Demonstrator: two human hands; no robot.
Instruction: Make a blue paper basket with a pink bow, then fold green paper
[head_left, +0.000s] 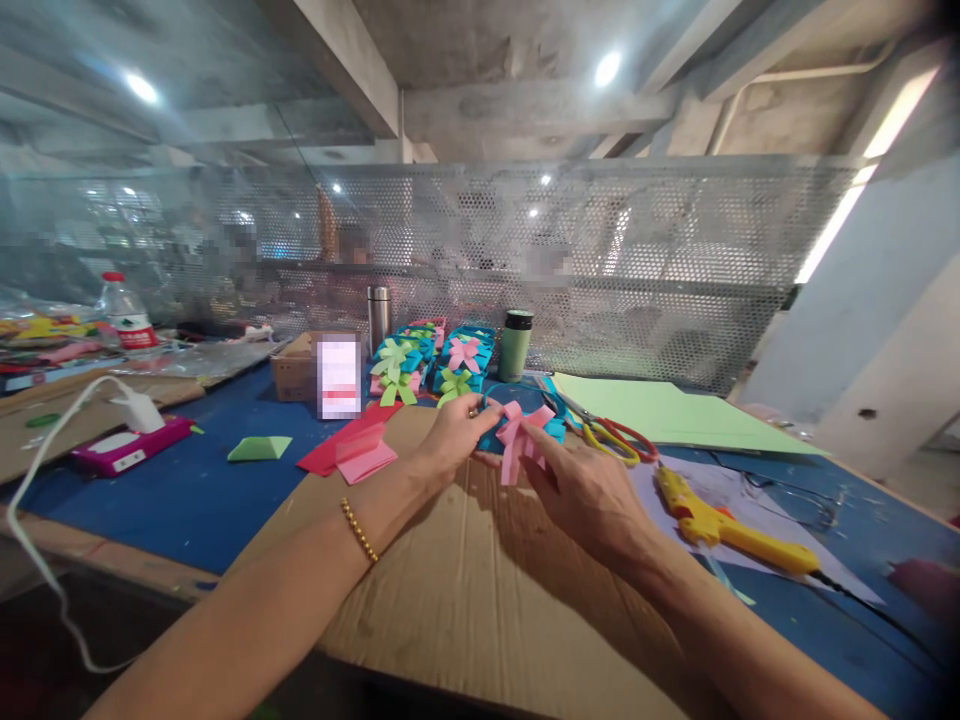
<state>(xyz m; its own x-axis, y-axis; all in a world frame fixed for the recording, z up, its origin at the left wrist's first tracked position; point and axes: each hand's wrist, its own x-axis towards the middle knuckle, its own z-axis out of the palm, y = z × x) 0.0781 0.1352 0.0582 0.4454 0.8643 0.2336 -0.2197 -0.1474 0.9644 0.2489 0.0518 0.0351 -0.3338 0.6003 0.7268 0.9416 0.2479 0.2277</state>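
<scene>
Over the cardboard sheet, my left hand (pixel 461 435) grips the left side of a blue paper piece (pixel 556 425), its fingers closed at the edge. A pink paper bow (pixel 513 440) with hanging tails lies on the front of that piece. My right hand (pixel 589 490) has its fingers pinched at the bow's right side, the index finger pressing on it; the thumb is partly hidden. Just behind stand stacks of similar blue paper pieces with a green bow (pixel 395 358) and a pink bow (pixel 463 352) among several.
Scissors (pixel 611 440) and a yellow glue gun (pixel 731 530) lie to the right, near green paper sheets (pixel 675 405). Red paper (pixel 349 440), a phone (pixel 339 376), a small box (pixel 292 368) and a purple power strip (pixel 133 447) are leftward. A green flask (pixel 514 348) stands behind.
</scene>
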